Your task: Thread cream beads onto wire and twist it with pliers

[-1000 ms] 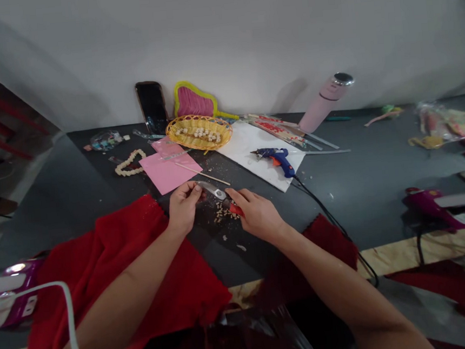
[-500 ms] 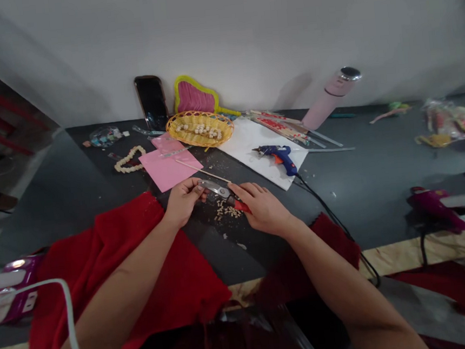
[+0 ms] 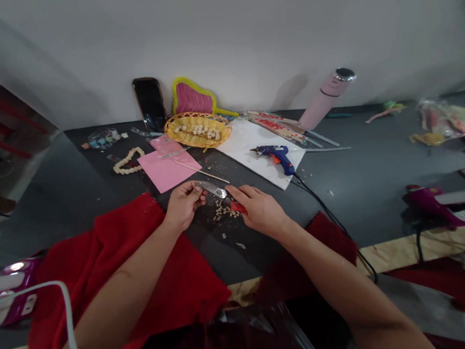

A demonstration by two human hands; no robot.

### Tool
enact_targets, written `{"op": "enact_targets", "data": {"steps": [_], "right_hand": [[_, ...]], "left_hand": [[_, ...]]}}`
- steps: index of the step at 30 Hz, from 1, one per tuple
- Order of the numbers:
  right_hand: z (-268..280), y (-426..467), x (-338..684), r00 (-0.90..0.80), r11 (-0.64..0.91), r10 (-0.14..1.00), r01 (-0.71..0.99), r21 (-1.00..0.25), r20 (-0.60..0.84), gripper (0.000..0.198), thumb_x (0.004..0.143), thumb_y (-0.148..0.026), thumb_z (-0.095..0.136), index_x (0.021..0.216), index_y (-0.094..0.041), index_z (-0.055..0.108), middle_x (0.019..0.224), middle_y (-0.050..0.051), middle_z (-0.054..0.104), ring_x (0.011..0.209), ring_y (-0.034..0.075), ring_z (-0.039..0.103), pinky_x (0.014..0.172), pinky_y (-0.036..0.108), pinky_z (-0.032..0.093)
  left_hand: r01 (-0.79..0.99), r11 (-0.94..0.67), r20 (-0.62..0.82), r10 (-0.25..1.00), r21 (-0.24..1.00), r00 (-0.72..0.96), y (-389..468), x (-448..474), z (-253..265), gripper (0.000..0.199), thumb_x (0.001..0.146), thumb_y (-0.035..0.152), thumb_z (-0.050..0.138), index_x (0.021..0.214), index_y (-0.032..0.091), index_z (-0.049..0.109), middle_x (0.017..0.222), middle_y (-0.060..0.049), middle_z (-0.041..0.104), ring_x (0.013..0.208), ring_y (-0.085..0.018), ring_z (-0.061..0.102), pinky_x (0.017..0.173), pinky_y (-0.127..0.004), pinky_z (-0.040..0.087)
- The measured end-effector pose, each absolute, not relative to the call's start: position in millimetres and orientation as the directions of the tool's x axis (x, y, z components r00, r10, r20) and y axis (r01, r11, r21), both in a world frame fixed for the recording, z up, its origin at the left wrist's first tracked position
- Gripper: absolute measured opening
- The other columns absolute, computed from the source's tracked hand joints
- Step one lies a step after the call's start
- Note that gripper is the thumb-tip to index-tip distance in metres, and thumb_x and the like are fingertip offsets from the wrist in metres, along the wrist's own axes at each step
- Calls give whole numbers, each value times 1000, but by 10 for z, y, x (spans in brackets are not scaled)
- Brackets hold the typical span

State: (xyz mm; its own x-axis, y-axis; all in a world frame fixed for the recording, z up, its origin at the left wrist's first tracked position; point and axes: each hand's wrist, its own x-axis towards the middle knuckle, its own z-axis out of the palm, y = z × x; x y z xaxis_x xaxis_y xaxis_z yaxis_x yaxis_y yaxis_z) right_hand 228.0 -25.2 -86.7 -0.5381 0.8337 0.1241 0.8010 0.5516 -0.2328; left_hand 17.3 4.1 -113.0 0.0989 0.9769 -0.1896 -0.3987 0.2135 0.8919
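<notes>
My right hand point(image 3: 260, 207) is closed round the red handle of a pair of pruning shears point(image 3: 219, 192), whose metal blades point left. At the blade tips, my left hand point(image 3: 185, 203) is pinched; whatever lies between its fingertips is too small to make out. Below the shears lies a scatter of small pale cut pieces point(image 3: 224, 212) on the dark table. A thin wooden stick point(image 3: 208, 173) rests just beyond the blades, one end over pink paper point(image 3: 169, 169).
Behind are a yellow wicker basket point(image 3: 172, 140) holding pale pieces, a phone point(image 3: 148, 103) and a pink bottle point(image 3: 326, 101). A blue glue gun point(image 3: 277, 154) lies on a white board point(image 3: 246, 150), its cord trailing right. Red cloth point(image 3: 119, 228) covers the left front.
Both hands stay at nearly the same spot, the left still pinching at the blade tips and the right still holding the shears. The view has shifted slightly.
</notes>
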Motion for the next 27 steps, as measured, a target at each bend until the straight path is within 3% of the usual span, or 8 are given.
{"op": "enact_targets", "data": {"steps": [9,19,27], "right_hand": [[-904,-236,2253,-495,514,858,828,-225,140,63,77,-11,47,137,-19,30,117,11,51,104,23,48,90,36,43],[-894,-153,2379,-591,606,793,741,-289,147,73,70,-8,46,140,-20,27,124,12,47,109,26,45,91,42,42],[-877,-175,2374,-596,609,789,727,-317,148,64,74,-9,44,136,-18,33,114,12,53,102,22,50,90,38,43]], "left_hand": [[-488,147,-117,989,860,92,62,200,-1073,19,63,23,75,68,14,59,61,3,57,53,-6,52,53,-17,44],[-342,149,-115,986,928,117,85,132,-1081,17,66,26,73,71,13,63,63,0,62,51,-7,52,51,-19,43],[-220,105,-79,989,970,122,92,99,-1116,15,70,27,68,71,13,63,63,0,61,51,-7,50,51,-20,41]]}}
